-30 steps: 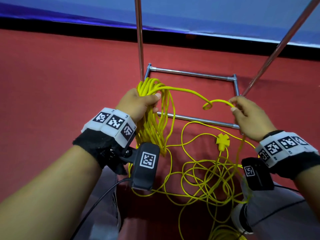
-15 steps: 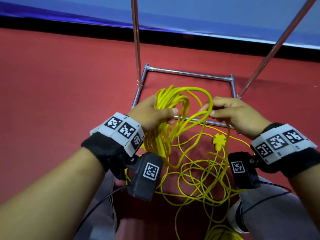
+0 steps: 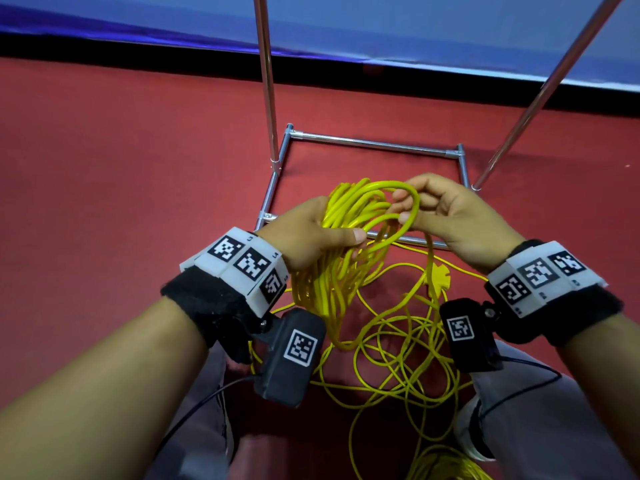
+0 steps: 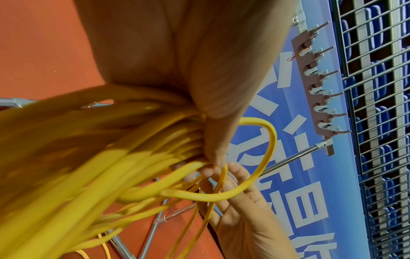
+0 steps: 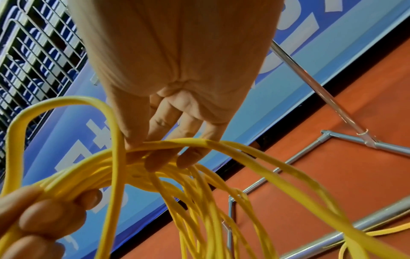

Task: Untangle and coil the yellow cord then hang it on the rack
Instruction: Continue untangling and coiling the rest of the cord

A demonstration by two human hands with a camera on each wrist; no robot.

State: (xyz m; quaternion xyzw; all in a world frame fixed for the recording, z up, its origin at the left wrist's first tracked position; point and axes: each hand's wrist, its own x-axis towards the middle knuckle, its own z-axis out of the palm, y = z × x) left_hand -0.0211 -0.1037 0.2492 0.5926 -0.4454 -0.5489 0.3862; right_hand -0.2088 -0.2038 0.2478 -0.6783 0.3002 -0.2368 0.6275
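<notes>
Nearest the person, loose turns of the cord (image 3: 398, 344) lie tangled on the red floor (image 3: 121, 168) between the two legs (image 3: 540, 420). A yellow plug (image 3: 438, 277) hangs among these strands, below the right wrist.

Above the tangle, the left hand (image 3: 311, 233) is clenched round a thick bundle of coiled loops, thumb laid across the top of them. The gathered loops hang down from the fist toward the floor. The left wrist view confirms the grip: the strands pass under the thumb and fingers in a tight sheaf.

The right hand (image 3: 453, 216) is just beside the left, at the same height. Its thumb and fingers pinch one fresh loop of cord against the top of the bundle; the loop arches up and over the fingertips. In the right wrist view the fingers (image 5: 164, 129) rest on the strands where the loop crosses them.

Both wrists carry black straps with white marker blocks and a camera (image 3: 291, 358) slung beneath.

Beyond the hands stands the rack (image 3: 374, 144): a rectangular metal base on the floor with two poles rising from its sides. The left wrist view shows a hook bar (image 4: 319, 78) at the top of the poles; the hooks carry no yellow cord.

Farthest off, a blue banner (image 3: 381, 22) runs along the far edge of the floor.
</notes>
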